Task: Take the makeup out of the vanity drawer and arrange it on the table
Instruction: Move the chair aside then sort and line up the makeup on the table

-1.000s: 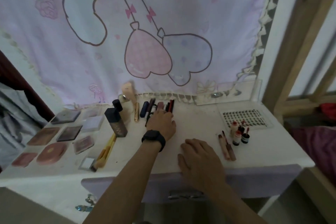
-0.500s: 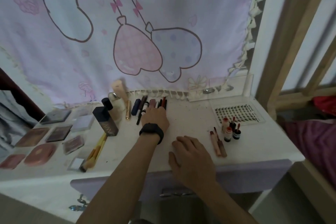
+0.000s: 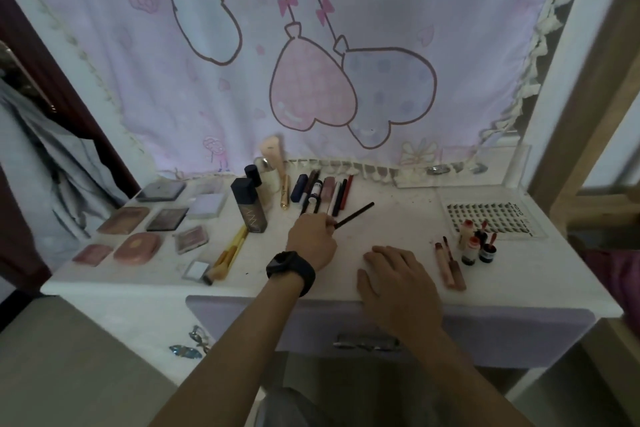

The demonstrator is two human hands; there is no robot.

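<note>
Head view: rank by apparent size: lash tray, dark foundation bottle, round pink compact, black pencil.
1. The lash tray looks largest.
2-3. The dark foundation bottle and round pink compact look close, so they are not ranked.
4. The black pencil, pinched in the left hand, is long but thinnest, partly hidden.

Dark bottle (image 3: pixel 250 206): white vertical lettering, unreadable. Lash tray (image 3: pixel 491 218): small edge print, too blurred.
</note>
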